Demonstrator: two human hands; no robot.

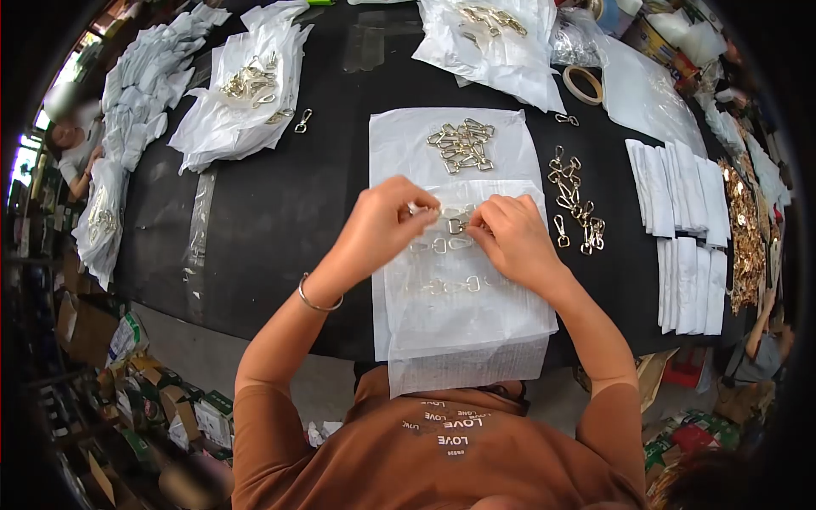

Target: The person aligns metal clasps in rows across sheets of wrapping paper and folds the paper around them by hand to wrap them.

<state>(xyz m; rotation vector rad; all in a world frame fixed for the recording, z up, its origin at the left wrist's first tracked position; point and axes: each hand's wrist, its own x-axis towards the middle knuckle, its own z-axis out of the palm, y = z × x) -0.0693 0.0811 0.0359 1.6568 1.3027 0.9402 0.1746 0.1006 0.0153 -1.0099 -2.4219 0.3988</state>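
A white wrapping sheet (476, 327) lies in front of me, with rows of metal snap hooks (439, 246) showing faintly through or on it. My left hand (393, 223) is closed in a pinch above the sheet; a small pale, shiny bit shows at its fingertips, too small to name. To its right, my right hand (516, 240) has its fingertips closed at a snap hook (456, 226) lying on the sheet. Just beyond both hands, a pile of snap hooks (461, 146) rests on the sheet's far part.
Loose snap hooks (586, 208) lie right of the sheet on the black table (331, 170). Folded white packets (680, 187) stand in two groups farther right, beside gold metal parts (746, 238). A tape roll (583, 85) lies at the back. A person (81, 144) is at far left.
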